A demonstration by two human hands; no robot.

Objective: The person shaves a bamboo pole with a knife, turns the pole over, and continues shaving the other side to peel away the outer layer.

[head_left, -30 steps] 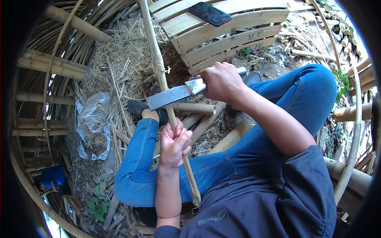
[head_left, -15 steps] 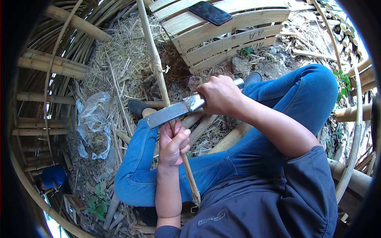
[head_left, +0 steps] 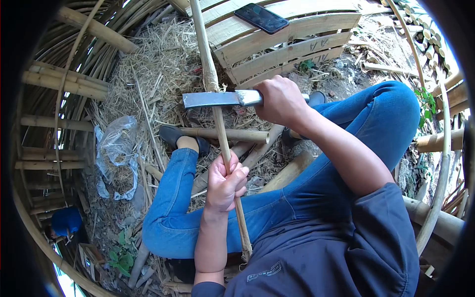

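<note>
A long, thin wooden stick runs from the top of the view down to my torso. My left hand is closed around its lower half. In my right hand is the handle of a large knife with a broad, straight metal blade. The blade lies across the stick, above my left hand, at a spot where frayed bark curls off. Below the blade the stick looks thinner and smoother than above it. Its lower end rests near the front of my dark shirt.
A slatted wooden crate stands ahead with a phone on top. Bamboo pieces lie between my feet. Crumpled plastic and straw cover ground at left. Another person in blue is at far left.
The knife has moved up along the stick, from just above my left hand to the frayed spot, and its blade is now nearly level. The stick's upper part has swung slightly right.
</note>
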